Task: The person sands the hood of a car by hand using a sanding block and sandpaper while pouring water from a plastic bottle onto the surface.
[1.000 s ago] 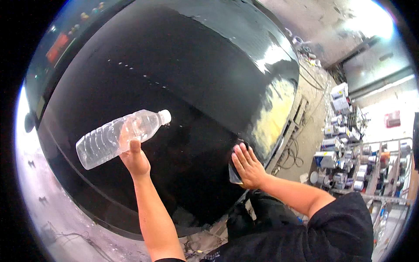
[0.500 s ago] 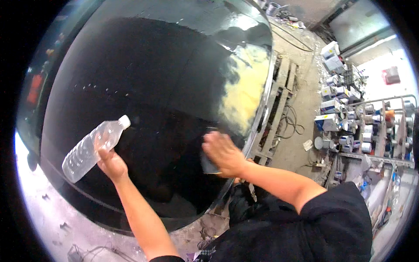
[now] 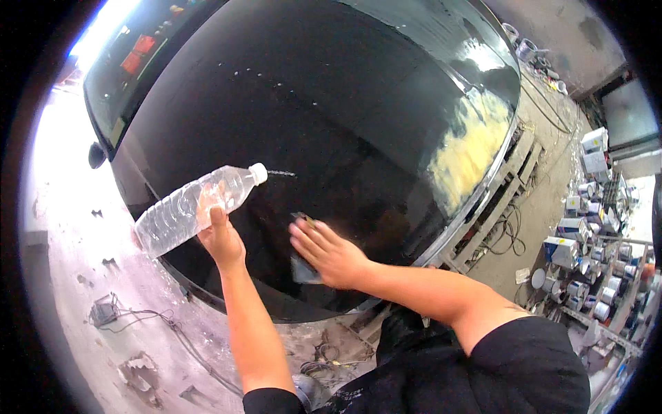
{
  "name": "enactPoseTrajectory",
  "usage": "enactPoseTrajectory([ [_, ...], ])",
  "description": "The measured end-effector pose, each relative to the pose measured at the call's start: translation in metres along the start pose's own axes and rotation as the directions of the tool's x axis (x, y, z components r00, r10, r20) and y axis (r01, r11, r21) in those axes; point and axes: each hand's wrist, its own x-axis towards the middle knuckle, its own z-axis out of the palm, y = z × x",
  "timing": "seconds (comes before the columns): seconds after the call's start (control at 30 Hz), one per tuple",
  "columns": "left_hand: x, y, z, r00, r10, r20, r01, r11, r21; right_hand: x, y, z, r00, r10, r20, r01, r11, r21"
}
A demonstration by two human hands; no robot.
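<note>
A clear ribbed plastic bottle [image 3: 181,217] with a white cap lies tilted in the grip of my left hand [image 3: 221,234], its neck pointing right. A thin stream of water [image 3: 281,173] leaves the cap over the black car hood [image 3: 331,131]. My right hand [image 3: 331,257] presses flat on the hood's near part, fingers together, with a dark grey rectangular sheet [image 3: 305,271] under the palm. The sheet looks like sandpaper, but most of it is hidden. A yellowish sanded-looking patch [image 3: 472,148] covers the hood's right edge.
Wooden pallets [image 3: 500,196] lie on the floor beyond the hood's right edge, with a black cable [image 3: 509,231] by them. Many cans and boxes [image 3: 579,228] stand at the far right. The windshield [image 3: 162,45] is at upper left; cables [image 3: 186,338] trail over the floor.
The view has swung, so the hood sits differently in the picture. Water now streams from the bottle's cap. My right hand and its sheet have moved left, closer to the bottle.
</note>
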Motion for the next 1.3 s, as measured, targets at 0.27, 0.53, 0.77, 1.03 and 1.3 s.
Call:
enactPoseTrajectory([
  [0.27,-0.059,0.029,-0.025,0.988,0.011,-0.154,-0.001,0.998,0.068,0.061,0.087,-0.036,0.942,0.252,-0.219,-0.263,0.965,-0.020],
  [0.53,-0.085,0.032,-0.059,0.956,-0.058,-0.288,0.067,0.998,0.019,-0.023,0.003,0.012,0.989,-0.112,0.101,0.122,0.988,-0.098],
  [0.77,-0.057,0.003,-0.077,0.983,-0.005,-0.184,-0.001,0.999,-0.034,0.114,0.061,-0.028,0.854,0.406,-0.325,-0.432,0.902,-0.012],
  [1.03,-0.035,-0.011,-0.070,0.999,0.006,0.039,-0.001,0.993,-0.118,-0.033,-0.070,0.036,0.920,0.392,-0.026,-0.391,0.920,0.038],
  [1.3,-0.036,-0.016,-0.024,0.980,-0.008,0.201,0.039,0.988,-0.148,0.038,-0.013,-0.007,0.769,0.554,-0.319,-0.605,0.792,-0.084],
])
